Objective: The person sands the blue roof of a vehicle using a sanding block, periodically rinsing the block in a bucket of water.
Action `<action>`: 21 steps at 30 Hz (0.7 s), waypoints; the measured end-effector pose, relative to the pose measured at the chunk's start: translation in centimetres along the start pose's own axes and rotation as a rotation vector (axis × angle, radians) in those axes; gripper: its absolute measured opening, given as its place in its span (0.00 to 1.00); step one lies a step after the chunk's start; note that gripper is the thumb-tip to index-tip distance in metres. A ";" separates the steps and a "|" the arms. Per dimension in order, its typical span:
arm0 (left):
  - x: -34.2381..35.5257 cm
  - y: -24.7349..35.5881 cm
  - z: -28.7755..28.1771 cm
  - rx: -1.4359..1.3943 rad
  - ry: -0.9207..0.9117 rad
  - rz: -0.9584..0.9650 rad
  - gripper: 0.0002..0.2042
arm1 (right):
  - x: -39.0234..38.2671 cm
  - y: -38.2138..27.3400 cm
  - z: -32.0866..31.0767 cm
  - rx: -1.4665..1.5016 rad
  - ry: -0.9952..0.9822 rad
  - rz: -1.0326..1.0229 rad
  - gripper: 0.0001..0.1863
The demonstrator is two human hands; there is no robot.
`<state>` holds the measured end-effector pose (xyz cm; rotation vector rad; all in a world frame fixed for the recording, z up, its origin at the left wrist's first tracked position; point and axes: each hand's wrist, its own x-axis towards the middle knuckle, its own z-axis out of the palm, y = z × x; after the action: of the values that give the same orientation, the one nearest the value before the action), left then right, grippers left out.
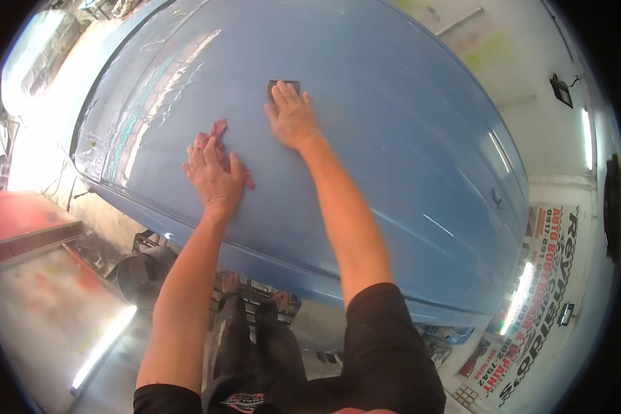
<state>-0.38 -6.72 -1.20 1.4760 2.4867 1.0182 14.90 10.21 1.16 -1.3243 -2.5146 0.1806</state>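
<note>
A blue car roof (366, 138) stretches out below my arms. My left hand (214, 178) presses down on a crumpled pink-red cloth (219, 129), its fingers curved over it and parts of the cloth sticking out around them. Farther off and to the right, my right hand (293, 120) bears on a dark, flat rectangular pad (273, 85). That pad looks like a sanding block, and its near part is hidden under my fingers. Both the cloth and the pad touch the painted surface.
Clear plastic film (141, 114) covers the glass at the left. My feet (231, 282) stand on a dark slatted platform (288, 314) beside the car. A dark drum (139, 278) and a red panel (24, 219) are at lower left. A printed banner (531, 303) hangs on the right wall.
</note>
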 end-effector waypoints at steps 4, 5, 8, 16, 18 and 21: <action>0.2 -0.1 -1.3 0.031 -0.001 -0.025 0.29 | -5.2 4.2 -3.0 -0.138 0.079 0.220 0.32; 0.1 0.8 -1.5 0.036 -0.016 -0.023 0.29 | -6.1 5.3 -3.6 -0.193 0.123 0.357 0.32; -0.1 1.1 -1.2 0.031 -0.026 -0.025 0.29 | -1.9 2.7 -1.8 -0.233 0.114 0.329 0.33; 0.0 0.3 -1.0 0.080 0.012 -0.002 0.29 | -5.1 6.6 -2.7 -0.173 0.141 0.341 0.31; 0.0 1.2 -0.9 0.060 0.025 -0.007 0.29 | -5.3 6.4 -3.2 -0.144 0.120 0.378 0.30; 0.0 1.3 -0.6 0.046 0.013 0.000 0.30 | -1.0 1.8 -1.8 0.025 -0.027 0.113 0.30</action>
<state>0.37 -6.63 0.06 1.4874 2.5355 0.9797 17.44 10.40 2.25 -1.4646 -2.4518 0.2552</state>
